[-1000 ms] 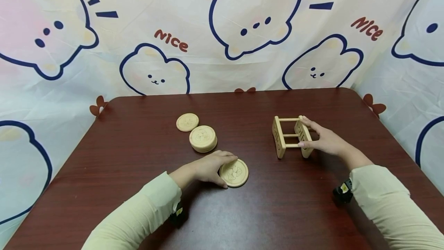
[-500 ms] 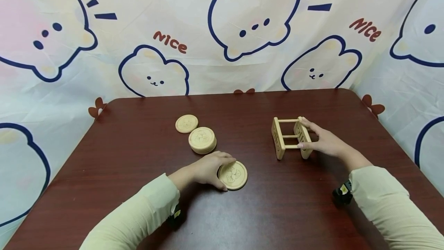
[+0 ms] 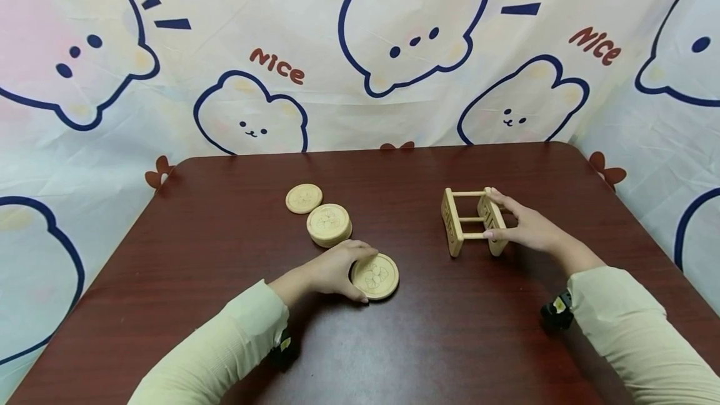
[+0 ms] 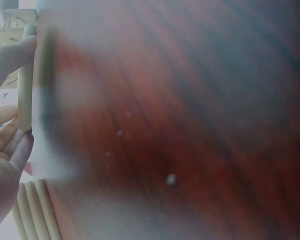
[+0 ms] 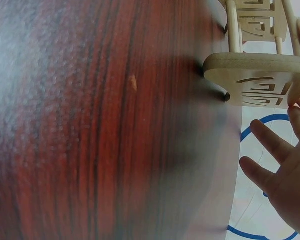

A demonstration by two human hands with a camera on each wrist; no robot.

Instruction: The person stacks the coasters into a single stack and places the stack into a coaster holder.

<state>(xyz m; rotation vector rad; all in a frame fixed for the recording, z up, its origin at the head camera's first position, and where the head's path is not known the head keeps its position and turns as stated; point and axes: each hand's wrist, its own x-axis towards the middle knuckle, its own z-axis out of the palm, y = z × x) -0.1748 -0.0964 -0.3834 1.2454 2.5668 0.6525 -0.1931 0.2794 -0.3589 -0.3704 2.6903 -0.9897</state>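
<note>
In the head view my left hand (image 3: 334,272) pinches a round wooden coaster (image 3: 375,278) between thumb and fingers, its engraved flower face up. Edge-on in the left wrist view, the same coaster (image 4: 25,90) shows a gap between it and the table, with a dark shadow alongside. Just behind that hand is a stack of coasters (image 3: 329,224). Over on the right, my right hand (image 3: 531,229) grips the near-right side panel of a small wooden coaster rack (image 3: 452,224). Two of its fingers stick out straight beneath the cut-out panel (image 5: 260,80) in the right wrist view.
A single coaster (image 3: 304,198) lies behind the stack, to its left. Everything stands on a dark red-brown wooden table (image 3: 427,342). A curtain (image 3: 332,117) with cartoon bears hangs behind the table's far edge.
My left hand and the coaster in it have shifted slightly left and up in the head view. The right hand and the rack stay where they were.
</note>
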